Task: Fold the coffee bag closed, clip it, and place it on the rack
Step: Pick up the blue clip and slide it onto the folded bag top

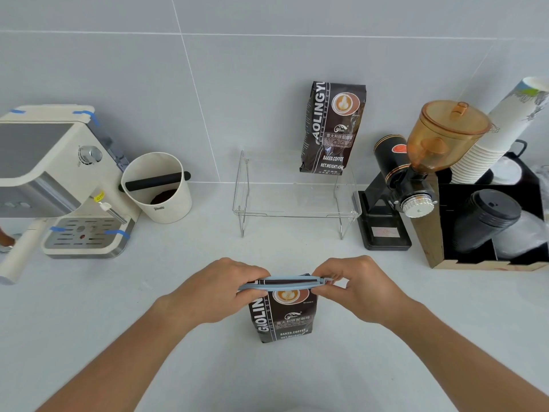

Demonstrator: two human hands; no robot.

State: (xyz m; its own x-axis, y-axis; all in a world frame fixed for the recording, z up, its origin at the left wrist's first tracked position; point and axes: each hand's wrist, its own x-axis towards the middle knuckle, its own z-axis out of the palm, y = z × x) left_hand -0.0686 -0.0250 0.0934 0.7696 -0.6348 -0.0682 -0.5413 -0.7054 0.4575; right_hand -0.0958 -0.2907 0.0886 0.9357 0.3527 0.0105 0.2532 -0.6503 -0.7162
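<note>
A dark brown coffee bag (283, 318) stands upright on the white counter in front of me, its top folded over. A long light-blue clip (282, 283) lies across the folded top. My left hand (218, 288) pinches the clip's left end and the bag's top corner. My right hand (361, 285) grips the clip's right end between thumb and fingers. Behind, a clear acrylic rack (297, 214) stands against the wall, with a second, taller coffee bag (332, 127) upright on its right side.
A cream espresso machine (59, 179) and a white knock box (157, 188) stand at the left. A black grinder with an amber hopper (416, 173) and a black organizer with cups and lids (490, 221) stand at the right.
</note>
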